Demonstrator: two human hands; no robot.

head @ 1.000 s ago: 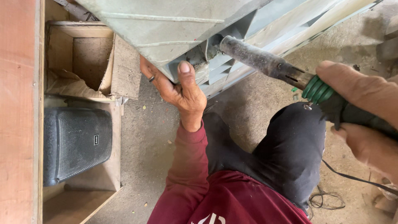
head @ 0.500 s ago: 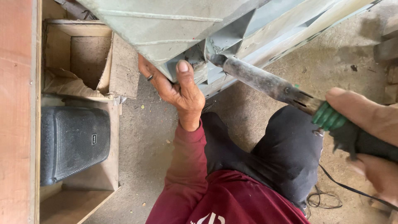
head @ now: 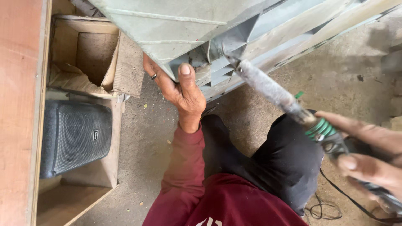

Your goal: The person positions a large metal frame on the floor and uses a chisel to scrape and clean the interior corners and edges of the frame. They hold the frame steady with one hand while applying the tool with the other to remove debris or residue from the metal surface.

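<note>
Here, left hand [head: 182, 90] gripping grey metal frame [head: 176, 29] edge, right hand [head: 368, 155] clamped on soldering iron [head: 276, 94] handle.

place: workshop | signs: sheet-metal ductwork [head: 176, 29], soldering iron [head: 272, 90], dusty concrete floor [head: 335, 79]

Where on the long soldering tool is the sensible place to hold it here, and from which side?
Grip the soldering tool at its dark handle behind the green collar, from the rear right, as the right hand does; the bare shaft points into the metal frame.
</note>
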